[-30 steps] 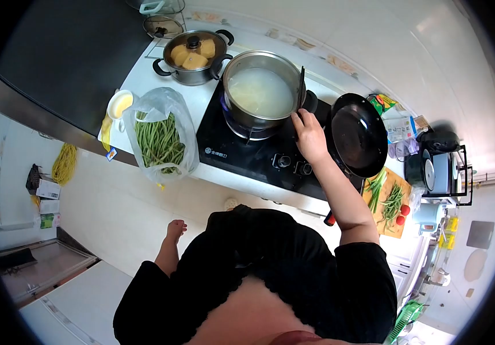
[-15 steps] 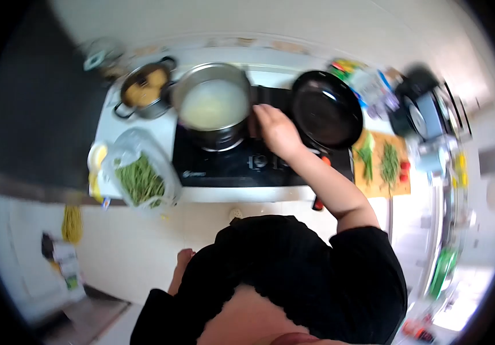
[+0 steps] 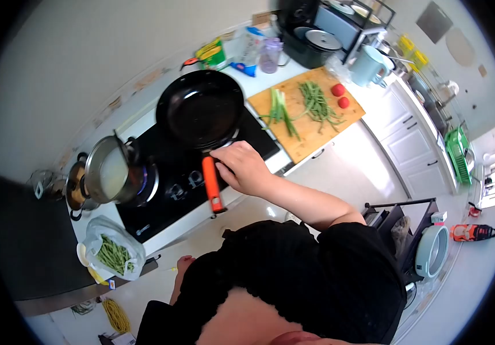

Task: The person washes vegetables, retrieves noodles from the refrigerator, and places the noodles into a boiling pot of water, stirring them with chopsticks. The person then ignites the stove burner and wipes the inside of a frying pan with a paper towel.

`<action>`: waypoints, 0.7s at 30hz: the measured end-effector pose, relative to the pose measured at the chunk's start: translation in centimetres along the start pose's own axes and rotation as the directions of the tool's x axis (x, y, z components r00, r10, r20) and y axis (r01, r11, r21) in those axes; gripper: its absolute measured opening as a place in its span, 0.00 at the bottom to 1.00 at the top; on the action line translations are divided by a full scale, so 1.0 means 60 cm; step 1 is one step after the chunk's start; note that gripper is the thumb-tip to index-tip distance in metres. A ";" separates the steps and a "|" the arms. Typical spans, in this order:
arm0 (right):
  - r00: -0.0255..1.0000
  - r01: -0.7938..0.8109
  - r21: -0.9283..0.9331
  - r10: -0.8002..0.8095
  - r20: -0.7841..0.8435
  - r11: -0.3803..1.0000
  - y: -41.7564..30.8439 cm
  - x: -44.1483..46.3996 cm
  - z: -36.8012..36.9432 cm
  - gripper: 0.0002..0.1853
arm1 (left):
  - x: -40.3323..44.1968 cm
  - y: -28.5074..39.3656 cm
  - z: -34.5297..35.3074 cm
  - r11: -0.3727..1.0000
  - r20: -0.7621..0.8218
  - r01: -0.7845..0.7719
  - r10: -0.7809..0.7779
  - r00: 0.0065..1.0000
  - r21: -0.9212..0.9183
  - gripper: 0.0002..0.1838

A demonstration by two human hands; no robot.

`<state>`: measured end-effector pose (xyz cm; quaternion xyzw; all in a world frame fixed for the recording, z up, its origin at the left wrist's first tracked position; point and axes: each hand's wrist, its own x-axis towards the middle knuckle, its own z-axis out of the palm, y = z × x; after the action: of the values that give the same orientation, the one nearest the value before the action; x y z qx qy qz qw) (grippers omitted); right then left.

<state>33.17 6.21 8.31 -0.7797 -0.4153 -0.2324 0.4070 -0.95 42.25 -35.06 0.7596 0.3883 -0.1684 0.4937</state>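
My right hand (image 3: pixel 240 165) is over the front of the black stove (image 3: pixel 167 201), its fingertips at the upper end of the frying pan's orange handle (image 3: pixel 210 181). Thumb and fingers look apart, not wrapped round the handle. The black frying pan (image 3: pixel 201 109) sits on the right burner and has nothing in it. On the left burner, over a blue flame, a steel pot (image 3: pixel 108 169) holds pale, cloudy liquid, with a dark handle-like piece across its rim. My left hand (image 3: pixel 185 263) hangs low by my body, mostly hidden, its fingers unclear.
Right of the stove, a wooden cutting board (image 3: pixel 339 123) carries scallions (image 3: pixel 281 112), green beans (image 3: pixel 316 103) and two red round items (image 3: pixel 339 90). At left are a bag of green beans (image 3: pixel 112 253) and a smaller pot (image 3: pixel 77 184). A rice cooker (image 3: pixel 310 49) stands behind.
My view has turned right. My right hand has gone from beside the steel pot to the frying pan's handle. The left hand stays low.
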 end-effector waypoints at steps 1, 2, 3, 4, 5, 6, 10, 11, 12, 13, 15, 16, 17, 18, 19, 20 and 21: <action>0.997 -0.079 0.013 0.079 0.011 0.997 0.018 -0.028 -0.034 0.13 | 0.003 0.037 0.022 0.996 0.028 0.063 -0.061 0.998 -0.067 0.10; 0.993 -0.116 -0.016 0.116 0.003 0.993 0.038 -0.061 -0.070 0.13 | -0.014 0.095 0.045 0.958 0.038 -0.100 0.093 0.995 0.269 0.09; 0.988 -0.151 -0.039 0.151 -0.001 0.988 0.060 -0.097 -0.106 0.13 | 0.017 0.089 0.086 1.000 0.106 -0.023 0.022 0.994 0.004 0.08; 0.986 -0.163 -0.072 0.160 -0.046 0.984 0.080 -0.134 -0.139 0.14 | 0.054 0.076 0.126 0.962 0.183 0.075 -0.027 0.983 -0.262 0.08; 0.973 -0.228 -0.066 0.225 -0.057 0.971 0.099 -0.173 -0.177 0.13 | 0.032 0.126 0.163 0.987 0.144 -0.143 0.132 0.981 0.071 0.09; 0.952 -0.305 -0.108 0.305 -0.022 0.946 0.125 -0.217 -0.213 0.12 | -0.013 0.223 0.199 0.866 0.145 -0.307 0.271 0.952 0.396 0.10; 0.808 -0.587 -0.162 0.585 -0.061 0.793 0.194 -0.358 -0.331 0.12 | -0.105 0.490 0.341 0.794 0.250 -0.509 0.447 0.859 0.331 0.05; 0.763 -0.641 -0.202 0.642 -0.071 0.740 0.212 -0.390 -0.353 0.12 | -0.122 0.546 0.356 0.770 0.264 -0.575 0.514 0.816 0.278 0.06; 0.730 -0.680 -0.187 0.680 -0.076 0.709 0.228 -0.424 -0.368 0.11 | -0.122 0.582 0.375 0.818 0.242 -0.540 0.494 0.835 0.195 0.06; 0.687 -0.723 -0.175 0.721 -0.089 0.668 0.235 -0.454 -0.377 0.11 | -0.120 0.607 0.385 0.853 0.232 -0.510 0.476 0.848 0.111 0.06; 0.651 -0.755 -0.160 0.755 -0.073 0.636 0.231 -0.493 -0.391 0.10 | -0.120 0.640 0.386 0.852 0.190 -0.507 0.480 0.857 0.134 0.06; 0.603 -0.794 -0.154 0.793 -0.082 0.588 0.230 -0.510 -0.396 0.09 | -0.118 0.650 0.385 0.839 0.173 -0.520 0.494 0.852 0.159 0.06; 0.606 -0.792 -0.146 0.792 -0.069 0.593 0.229 -0.527 -0.399 0.09 | -0.114 0.656 0.382 0.844 0.161 -0.510 0.487 0.858 0.164 0.06; 0.594 -0.799 -0.151 0.802 -0.056 0.582 0.227 -0.543 -0.399 0.09 | -0.111 0.655 0.377 0.858 0.149 -0.475 0.453 0.879 0.194 0.06; 0.581 -0.807 -0.159 0.813 -0.044 0.569 0.223 -0.557 -0.400 0.09 | -0.109 0.650 0.374 0.870 0.138 -0.440 0.418 0.898 0.223 0.06; 0.562 -0.817 -0.169 0.827 -0.025 0.551 0.218 -0.565 -0.400 0.09 | -0.105 0.642 0.372 0.880 0.121 -0.417 0.399 0.909 0.227 0.06; 0.563 -0.817 -0.166 0.826 -0.018 0.553 0.217 -0.570 -0.398 0.09 | -0.104 0.633 0.372 0.883 0.116 -0.411 0.395 0.912 0.228 0.06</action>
<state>24.74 -33.46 -7.99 -0.9191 0.0033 -0.0229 0.3932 26.60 11.95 -17.74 0.8733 0.1815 -0.1341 0.4317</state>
